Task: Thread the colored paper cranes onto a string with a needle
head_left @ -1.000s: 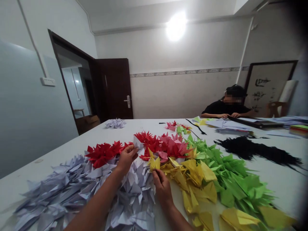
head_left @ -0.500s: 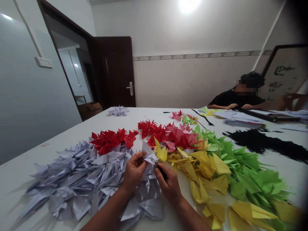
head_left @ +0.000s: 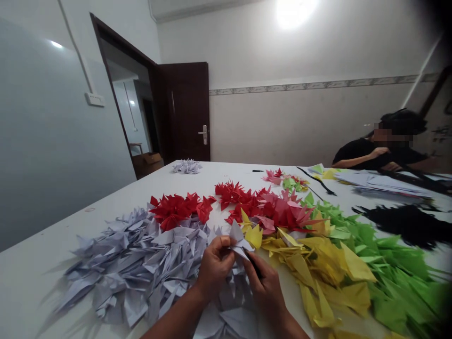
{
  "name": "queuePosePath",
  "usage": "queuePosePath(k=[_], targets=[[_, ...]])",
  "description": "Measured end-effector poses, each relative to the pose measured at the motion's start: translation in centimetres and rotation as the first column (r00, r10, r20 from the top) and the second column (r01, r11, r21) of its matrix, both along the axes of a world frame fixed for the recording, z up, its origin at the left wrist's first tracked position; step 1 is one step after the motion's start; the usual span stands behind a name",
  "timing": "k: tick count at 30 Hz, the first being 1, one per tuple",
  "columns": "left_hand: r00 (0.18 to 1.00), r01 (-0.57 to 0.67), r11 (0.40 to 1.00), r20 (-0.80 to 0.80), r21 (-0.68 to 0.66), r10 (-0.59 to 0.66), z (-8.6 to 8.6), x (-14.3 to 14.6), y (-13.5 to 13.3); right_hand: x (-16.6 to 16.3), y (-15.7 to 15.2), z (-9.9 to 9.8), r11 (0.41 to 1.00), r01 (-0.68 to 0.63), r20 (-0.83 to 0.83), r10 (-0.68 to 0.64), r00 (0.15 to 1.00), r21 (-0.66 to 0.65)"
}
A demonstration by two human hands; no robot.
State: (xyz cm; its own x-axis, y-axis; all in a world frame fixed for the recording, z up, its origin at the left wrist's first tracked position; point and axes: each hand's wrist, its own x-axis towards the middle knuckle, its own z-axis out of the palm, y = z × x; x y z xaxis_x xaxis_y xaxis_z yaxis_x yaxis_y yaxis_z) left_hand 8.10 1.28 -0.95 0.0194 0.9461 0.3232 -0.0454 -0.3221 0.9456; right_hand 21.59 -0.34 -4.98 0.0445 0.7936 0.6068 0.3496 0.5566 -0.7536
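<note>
My left hand [head_left: 214, 268] pinches a folded lavender paper crane [head_left: 238, 238] just above the lavender pile [head_left: 141, 263]. Beside it, my right hand [head_left: 266, 288] is closed round a thin dark pen-like stick [head_left: 253, 263] whose tip meets the crane. The two hands nearly touch, low in the middle of the view. Close to the right lies the yellow paper pile [head_left: 318, 268].
Red cranes [head_left: 180, 209], pink ones [head_left: 282, 212], green ones [head_left: 388, 263] and black pieces [head_left: 406, 221] cover the white table [head_left: 42, 282]. Another person [head_left: 384, 150] sits at the far right with paper sheets. A small lavender heap [head_left: 187, 165] lies far back. An open dark door [head_left: 187, 113] stands behind.
My left hand brought the lavender crane from the red pile toward me. My right hand left the yellow pile and closed in on the crane. The view swung left.
</note>
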Motion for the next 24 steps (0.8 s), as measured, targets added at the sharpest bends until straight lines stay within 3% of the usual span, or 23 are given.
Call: queuePosePath(k=[9, 16, 24], targets=[[0.999, 0.010, 0.999, -0.041, 0.045, -0.008, 0.0, -0.1, 0.1, 0.1, 0.2, -0.2, 1.000, -0.008, -0.019, 0.008, 1.000, 0.010], [0.999, 0.021, 1.000, 0.036, -0.014, -0.021, -0.1, -0.5, 0.4, 0.0, 0.0, -0.3, 0.999, 0.041, -0.055, -0.041, 0.998, -0.001], [0.973, -0.146, 0.985, 0.164, -0.097, 0.160, 0.2, -2.0, 1.7, 0.1, 0.1, -0.1, 0.996, 0.078, -0.143, -0.084, 0.986, -0.050]])
